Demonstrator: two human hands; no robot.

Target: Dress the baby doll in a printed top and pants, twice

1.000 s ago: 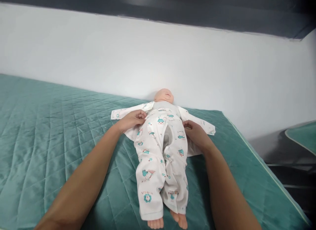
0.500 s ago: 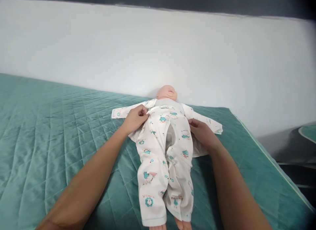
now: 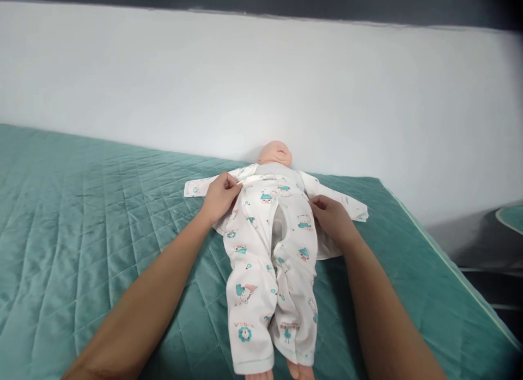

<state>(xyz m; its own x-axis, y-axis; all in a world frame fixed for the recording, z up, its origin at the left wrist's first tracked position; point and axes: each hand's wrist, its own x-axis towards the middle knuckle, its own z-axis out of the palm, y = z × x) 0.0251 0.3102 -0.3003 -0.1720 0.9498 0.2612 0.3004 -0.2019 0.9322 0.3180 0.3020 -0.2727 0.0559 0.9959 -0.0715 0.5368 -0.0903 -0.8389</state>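
on green quilted cover: white trousers, teal-and-pink prints, open crotch

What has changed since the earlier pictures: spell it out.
The left hand has turned slightly; the view has shifted, so the bottom edge cuts off more of the doll's feet. I see nothing newly grasped or let go. Unchanged: left hand and right hand at opposite sides of the trousers' waist, shirt sleeves spread.
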